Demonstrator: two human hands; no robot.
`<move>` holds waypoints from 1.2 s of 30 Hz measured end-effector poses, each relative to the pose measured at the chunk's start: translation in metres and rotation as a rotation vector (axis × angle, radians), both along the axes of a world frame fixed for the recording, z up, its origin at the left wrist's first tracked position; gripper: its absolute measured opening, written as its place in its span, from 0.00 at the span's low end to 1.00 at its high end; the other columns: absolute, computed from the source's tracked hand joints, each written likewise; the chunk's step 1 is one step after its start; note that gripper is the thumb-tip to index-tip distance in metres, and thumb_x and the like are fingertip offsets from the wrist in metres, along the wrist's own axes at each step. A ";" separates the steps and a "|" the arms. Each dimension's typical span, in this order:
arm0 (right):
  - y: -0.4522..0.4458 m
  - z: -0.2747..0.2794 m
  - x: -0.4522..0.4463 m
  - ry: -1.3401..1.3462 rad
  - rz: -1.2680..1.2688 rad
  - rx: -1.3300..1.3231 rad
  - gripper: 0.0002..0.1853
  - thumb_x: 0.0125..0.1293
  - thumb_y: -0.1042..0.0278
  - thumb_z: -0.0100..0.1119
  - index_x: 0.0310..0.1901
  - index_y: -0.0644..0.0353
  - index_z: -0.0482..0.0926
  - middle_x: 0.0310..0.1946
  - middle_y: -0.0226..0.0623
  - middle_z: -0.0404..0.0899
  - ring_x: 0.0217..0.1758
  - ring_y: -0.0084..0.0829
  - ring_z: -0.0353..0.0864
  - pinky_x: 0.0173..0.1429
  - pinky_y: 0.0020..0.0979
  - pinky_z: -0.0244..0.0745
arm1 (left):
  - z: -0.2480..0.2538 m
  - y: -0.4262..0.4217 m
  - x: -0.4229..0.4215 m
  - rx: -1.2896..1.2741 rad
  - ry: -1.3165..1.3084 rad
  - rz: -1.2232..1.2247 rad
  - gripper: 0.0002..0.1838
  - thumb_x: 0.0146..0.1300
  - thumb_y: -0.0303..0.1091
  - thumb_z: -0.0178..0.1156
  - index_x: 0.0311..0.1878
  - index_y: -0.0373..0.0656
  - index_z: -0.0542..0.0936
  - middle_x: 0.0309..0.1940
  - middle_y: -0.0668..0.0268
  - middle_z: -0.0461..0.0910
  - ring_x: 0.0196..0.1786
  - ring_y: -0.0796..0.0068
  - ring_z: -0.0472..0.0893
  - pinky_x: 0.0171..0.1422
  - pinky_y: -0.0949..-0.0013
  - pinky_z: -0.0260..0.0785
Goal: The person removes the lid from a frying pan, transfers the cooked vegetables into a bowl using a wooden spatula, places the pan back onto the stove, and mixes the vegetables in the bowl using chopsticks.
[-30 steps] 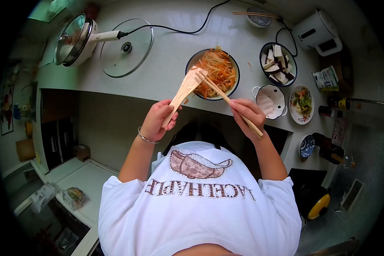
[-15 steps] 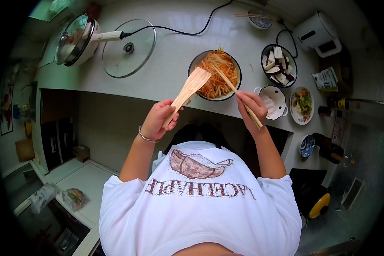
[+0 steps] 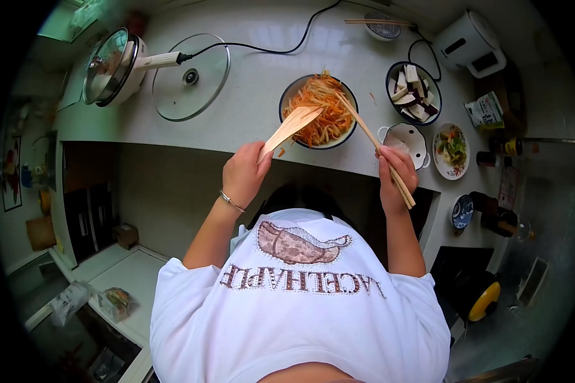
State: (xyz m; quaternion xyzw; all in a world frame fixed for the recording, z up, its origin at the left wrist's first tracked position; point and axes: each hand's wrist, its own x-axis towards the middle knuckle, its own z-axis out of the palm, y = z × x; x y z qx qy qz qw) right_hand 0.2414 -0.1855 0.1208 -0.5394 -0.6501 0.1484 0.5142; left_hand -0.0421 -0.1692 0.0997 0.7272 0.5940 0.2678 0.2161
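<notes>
A dark-rimmed bowl (image 3: 283, 96) near the counter's front edge holds a heap of shredded carrot and pale shreds (image 3: 322, 105). My left hand (image 3: 244, 175) is closed round the handle of a wooden spatula (image 3: 294, 121), whose flat blade lies over the left side of the heap. In my right hand (image 3: 397, 173) is a pair of chopsticks (image 3: 364, 129); their tips touch the upper right of the shreds. Beside that hand stands a small white eared dish (image 3: 415, 140), partly hidden by my fingers.
A bowl of cut eggplant (image 3: 415, 96) and a plate of vegetables (image 3: 452, 151) stand to the right. Leftward lie a glass lid (image 3: 190, 96) and a lidded electric pot (image 3: 118, 70), its black cord (image 3: 268, 48) crossing the counter (image 3: 249, 89). A white appliance (image 3: 469, 45) stands back right.
The spatula has turned, its blade moving right onto the shreds. My right hand has moved right and down, and the chopstick tips have shifted right across the heap.
</notes>
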 end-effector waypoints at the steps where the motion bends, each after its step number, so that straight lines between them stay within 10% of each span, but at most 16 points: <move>1: -0.004 -0.001 -0.002 0.000 -0.002 0.000 0.10 0.53 0.85 0.59 0.38 0.65 0.80 0.35 0.40 0.78 0.35 0.30 0.80 0.40 0.25 0.76 | 0.003 -0.001 0.001 0.003 0.073 0.020 0.10 0.60 0.39 0.55 0.39 0.44 0.76 0.25 0.62 0.74 0.24 0.62 0.75 0.28 0.65 0.68; 7: -0.004 -0.016 -0.035 -0.199 0.401 0.163 0.12 0.48 0.85 0.62 0.37 0.66 0.79 0.34 0.40 0.78 0.36 0.35 0.80 0.39 0.29 0.76 | 0.017 -0.001 0.003 0.059 0.253 0.012 0.10 0.57 0.40 0.58 0.38 0.46 0.75 0.25 0.63 0.72 0.25 0.61 0.75 0.26 0.64 0.68; 36: -0.006 -0.017 -0.035 -0.229 0.414 0.193 0.13 0.47 0.85 0.63 0.37 0.66 0.79 0.35 0.40 0.77 0.35 0.34 0.80 0.38 0.28 0.77 | 0.028 -0.017 -0.021 0.133 0.317 0.082 0.09 0.56 0.39 0.59 0.38 0.47 0.76 0.25 0.64 0.71 0.24 0.61 0.75 0.25 0.64 0.68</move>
